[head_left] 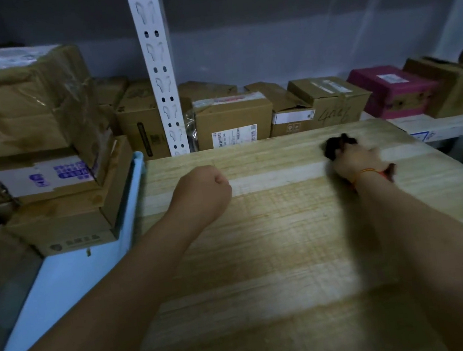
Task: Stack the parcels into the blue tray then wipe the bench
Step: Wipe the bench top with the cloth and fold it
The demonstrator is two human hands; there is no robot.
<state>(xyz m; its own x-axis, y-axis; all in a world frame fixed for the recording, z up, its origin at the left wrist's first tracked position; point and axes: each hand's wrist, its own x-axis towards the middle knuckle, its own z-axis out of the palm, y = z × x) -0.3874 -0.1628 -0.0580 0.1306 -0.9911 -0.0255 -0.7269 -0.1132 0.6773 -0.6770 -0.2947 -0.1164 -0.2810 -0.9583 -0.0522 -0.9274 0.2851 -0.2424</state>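
both forearms fill the bottom of the view, cut off at the lower edge, reaching out over the wooden bench (pixel 275 242). left hand (pixel 202 191) is curled into a loose fist with nothing in it, resting on or just above the bench near its left edge. right hand (pixel 356 158) is smeared by motion blur at the far right part of the bench, closed around a dark cloth (pixel 336 146) that sticks out past the knuckles; the fingers themselves cannot be made out, and a red string bracelet (pixel 368 172) circles that wrist.

just left of the bench sits the blue tray (pixel 71 277), its near end running out of frame. cardboard parcels (pixel 50 167) are piled in it, a big taped box on top of flatter ones; the left side of the pile is lost in shadow and cropped.

behind the bench a white slotted upright (pixel 160 82) rises out of view, and a row of shelf boxes (pixel 247 118) stands along the back, among them a pink box (pixel 391 93) toward the right. their labels are too small and dim to read.
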